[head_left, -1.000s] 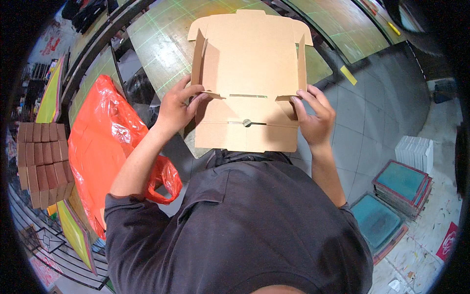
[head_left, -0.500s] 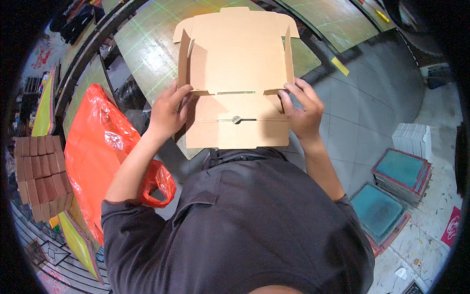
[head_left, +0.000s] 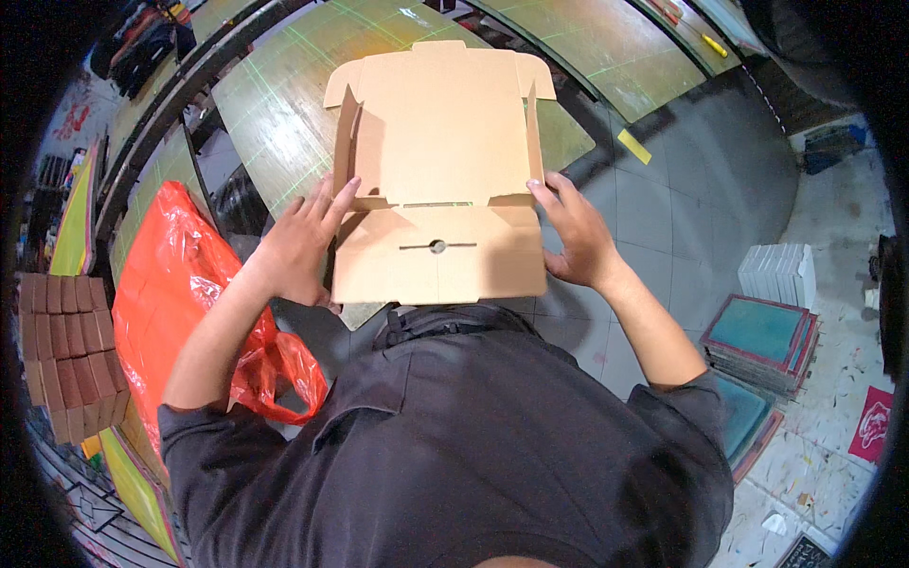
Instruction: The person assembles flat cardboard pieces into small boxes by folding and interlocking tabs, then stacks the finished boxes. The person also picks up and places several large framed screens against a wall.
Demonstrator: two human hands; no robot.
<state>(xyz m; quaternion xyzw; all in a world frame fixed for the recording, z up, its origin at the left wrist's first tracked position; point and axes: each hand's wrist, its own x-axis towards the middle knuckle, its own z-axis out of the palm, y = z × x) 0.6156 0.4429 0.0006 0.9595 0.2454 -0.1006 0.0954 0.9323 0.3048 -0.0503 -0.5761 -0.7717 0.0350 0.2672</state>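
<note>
A brown cardboard mailer box (head_left: 445, 133), partly folded, is held in front of my waist. Its lid panel lies opened out on the far side, with tabs at the corners and side walls standing up. The near panel (head_left: 488, 270) has a slot with a round hole in the middle. My left hand (head_left: 301, 241) is at the left side, fingers along the wall and thumb low by the near corner. At the right side my right hand (head_left: 579, 232) grips the box between fingers at the wall and thumb near the front panel.
A worktable (head_left: 275, 114) with green lines stands beyond the box. On the left are a red plastic bag (head_left: 170, 284) and stacked brown boxes (head_left: 71, 350). Framed screens (head_left: 757, 327) and a white stack (head_left: 778, 275) stand on the right.
Both hands have shifted from the small inner flaps to the outer sides of the box. The near panel now looks folded up at its front edge, and the box sits slightly lower left in view.
</note>
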